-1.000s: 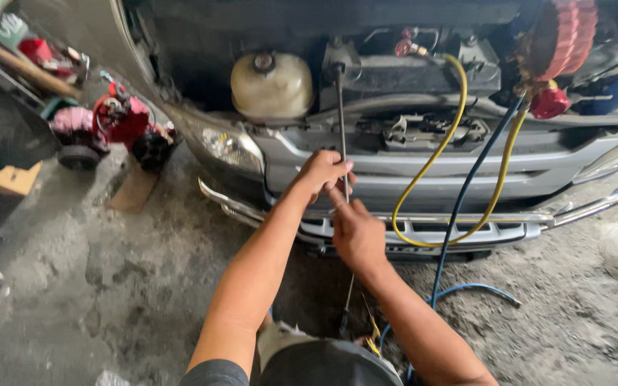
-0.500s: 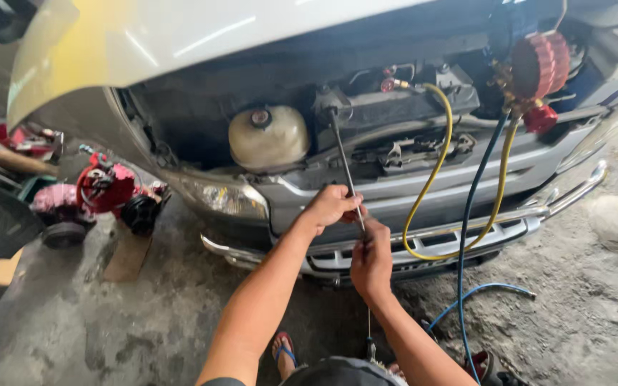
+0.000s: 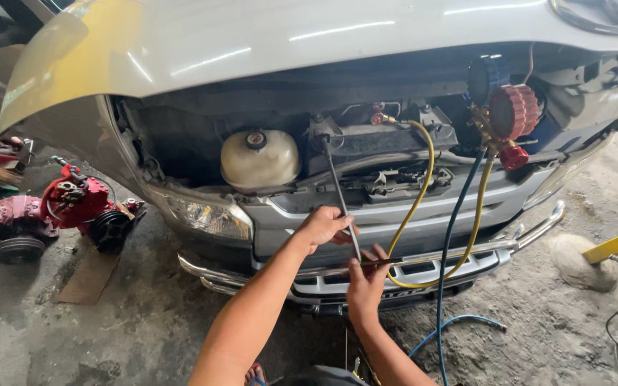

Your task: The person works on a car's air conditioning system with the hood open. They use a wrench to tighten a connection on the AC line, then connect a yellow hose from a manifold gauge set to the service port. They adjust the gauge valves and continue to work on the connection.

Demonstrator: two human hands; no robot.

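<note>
Since half a second ago the view has tipped up, so the raised white hood (image 3: 309, 36) now fills the top of the picture, and the right hand (image 3: 366, 282) has slid lower on the long metal rod (image 3: 339, 196), apart from the left. The left hand (image 3: 323, 227) is closed around the rod's middle; the right hand pinches its lower end, just above the chrome bumper bar (image 3: 481, 250). The rod is thin, dark and straight, tilted slightly, with its top end up in the engine bay beside the cream plastic reservoir (image 3: 260, 159).

Room is tight: the hood edge hangs above, the grey grille panel (image 3: 438, 211) sits just behind the hands, and the bumper juts out beneath them. To the right of the rod a yellow hose (image 3: 416, 200) loops down across the grille and a blue hose (image 3: 446, 264) drops to the rough, stained concrete floor (image 3: 144, 329); both run up to a gauge set with round red and blue knobs (image 3: 509, 111). Well apart on the left lie red machine parts (image 3: 73, 204) and a black pulley (image 3: 17, 249).
</note>
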